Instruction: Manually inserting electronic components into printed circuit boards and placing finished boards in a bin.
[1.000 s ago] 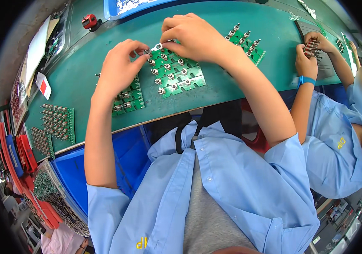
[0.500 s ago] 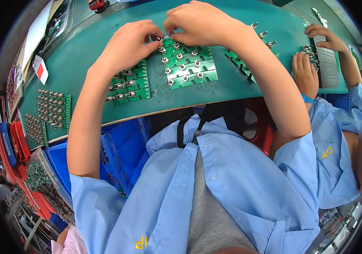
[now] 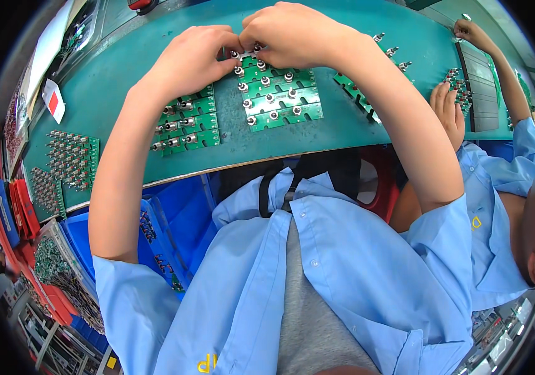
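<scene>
**Left hand, right hand, both at this board!**

Both pinch in narrow at knobs along its far edge; gripping or not, we can't tell. It lies on the surface, between two more boards.

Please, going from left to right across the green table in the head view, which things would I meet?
White-and-red tag → left-hand green board → middle green board → partly hidden right-hand green board → dark grooved panel.
</scene>
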### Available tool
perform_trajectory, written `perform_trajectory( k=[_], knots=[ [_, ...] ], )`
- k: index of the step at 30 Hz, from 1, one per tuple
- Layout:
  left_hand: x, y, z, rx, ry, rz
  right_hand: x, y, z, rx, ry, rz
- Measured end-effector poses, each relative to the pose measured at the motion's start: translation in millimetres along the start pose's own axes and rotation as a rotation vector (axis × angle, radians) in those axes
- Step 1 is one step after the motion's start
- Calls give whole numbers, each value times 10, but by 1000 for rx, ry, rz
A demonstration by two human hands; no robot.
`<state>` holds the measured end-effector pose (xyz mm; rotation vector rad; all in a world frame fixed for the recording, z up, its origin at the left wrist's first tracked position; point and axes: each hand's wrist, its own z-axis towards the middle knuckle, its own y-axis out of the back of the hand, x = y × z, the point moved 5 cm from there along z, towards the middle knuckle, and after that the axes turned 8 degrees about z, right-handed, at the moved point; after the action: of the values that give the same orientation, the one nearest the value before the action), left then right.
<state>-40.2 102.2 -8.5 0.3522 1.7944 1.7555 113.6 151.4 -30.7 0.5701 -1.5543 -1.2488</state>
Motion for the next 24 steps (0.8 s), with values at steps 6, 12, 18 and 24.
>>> perform_trajectory(
  k=[6,12,18,24],
  knots=[
    [-121,100,-8,-101,-103,152,39,-9,90,-37,-15,0],
    [-156,86,-137,-161,-193,82,234,74,-77,-52,-163,-13],
    [-242,87,-68,-68,-238,120,136,356,-349,-232,-240,331],
    [-269,121,-43,2,-226,87,-8,399,-622,-174,-285,268]
  ],
)
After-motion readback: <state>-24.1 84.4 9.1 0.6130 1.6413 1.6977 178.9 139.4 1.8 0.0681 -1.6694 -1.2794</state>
